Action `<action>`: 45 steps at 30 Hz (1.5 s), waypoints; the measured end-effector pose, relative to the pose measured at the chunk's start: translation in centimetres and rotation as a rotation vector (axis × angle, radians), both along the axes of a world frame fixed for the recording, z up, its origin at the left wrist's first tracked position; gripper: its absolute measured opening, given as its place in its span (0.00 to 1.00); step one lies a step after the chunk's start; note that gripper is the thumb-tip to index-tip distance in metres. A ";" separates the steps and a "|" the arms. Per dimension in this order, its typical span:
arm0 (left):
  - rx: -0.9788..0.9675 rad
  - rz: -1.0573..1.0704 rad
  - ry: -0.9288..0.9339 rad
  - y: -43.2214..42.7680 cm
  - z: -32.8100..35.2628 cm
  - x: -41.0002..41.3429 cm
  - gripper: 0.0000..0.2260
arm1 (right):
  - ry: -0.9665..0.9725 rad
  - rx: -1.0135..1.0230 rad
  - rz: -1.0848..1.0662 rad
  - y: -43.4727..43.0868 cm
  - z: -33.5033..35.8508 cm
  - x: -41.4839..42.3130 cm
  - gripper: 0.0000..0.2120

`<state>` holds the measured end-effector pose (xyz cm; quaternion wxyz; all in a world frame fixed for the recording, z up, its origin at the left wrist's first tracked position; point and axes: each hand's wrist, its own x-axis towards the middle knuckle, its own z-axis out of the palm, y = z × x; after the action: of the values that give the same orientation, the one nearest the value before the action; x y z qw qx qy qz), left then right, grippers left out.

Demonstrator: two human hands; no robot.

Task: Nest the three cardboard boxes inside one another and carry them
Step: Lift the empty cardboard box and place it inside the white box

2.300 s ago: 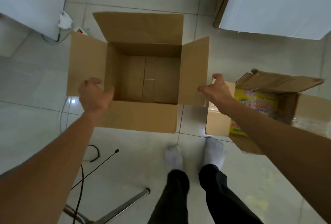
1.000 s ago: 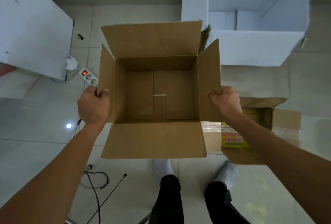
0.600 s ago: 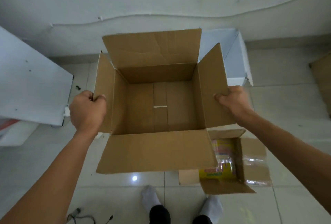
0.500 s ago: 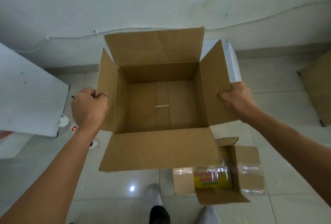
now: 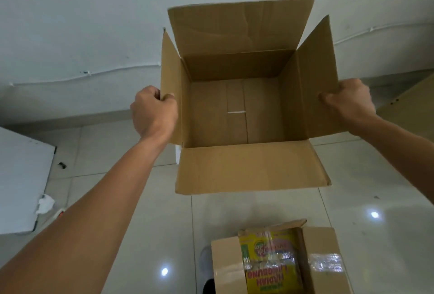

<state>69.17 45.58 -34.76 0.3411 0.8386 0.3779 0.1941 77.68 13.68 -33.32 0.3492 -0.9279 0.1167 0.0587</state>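
I hold a large open cardboard box (image 5: pixel 237 115) up in the air in front of me, all flaps spread and its inside empty. My left hand (image 5: pixel 153 111) grips its left side flap and my right hand (image 5: pixel 347 101) grips its right side flap. A smaller cardboard box (image 5: pixel 279 260) with a yellow printed label and clear tape lies on the floor below, at the bottom of the view. A third brown cardboard piece (image 5: pixel 413 103) shows at the right edge by the wall; I cannot tell whether it is a box.
A white panel (image 5: pixel 21 181) lies on the tiled floor at the left, with crumpled white paper (image 5: pixel 44 203) beside it. A white wall (image 5: pixel 94 23) with a thin cable along it rises straight ahead.
I have lifted the large box off the floor and carried it higher and to the right. The view has tilted up toward the wall, and the small box has dropped to the bottom.
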 end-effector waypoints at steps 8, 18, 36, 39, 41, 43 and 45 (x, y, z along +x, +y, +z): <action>0.001 0.006 0.017 -1.4 -7.4 3.4 0.18 | -0.011 0.008 0.017 -0.7 -6.0 3.9 0.10; 0.055 -0.010 0.018 -2.3 -14.2 5.0 0.18 | 0.016 0.065 0.076 -1.6 -13.2 6.4 0.11; 0.012 -0.034 0.211 -2.5 -23.1 8.9 0.08 | 0.127 0.019 0.061 -2.2 -23.6 11.4 0.09; 0.027 -0.024 0.240 -2.2 -24.0 9.7 0.06 | 0.119 -0.011 0.063 -1.7 -24.8 12.1 0.05; 0.042 -0.036 0.248 -2.1 -24.7 10.1 0.06 | 0.117 -0.019 0.073 -1.6 -25.9 12.3 0.07; 0.055 -0.046 0.253 -1.9 -25.5 10.2 0.07 | 0.107 -0.048 0.085 -1.4 -27.1 12.5 0.11; 0.049 -0.045 0.254 -1.6 -26.4 10.2 0.06 | 0.092 -0.079 0.102 -1.1 -28.0 12.8 0.14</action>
<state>79.37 43.99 -61.17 0.2743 0.8727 0.3942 0.0878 90.47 12.56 -61.35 0.3032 -0.9420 0.0872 0.1143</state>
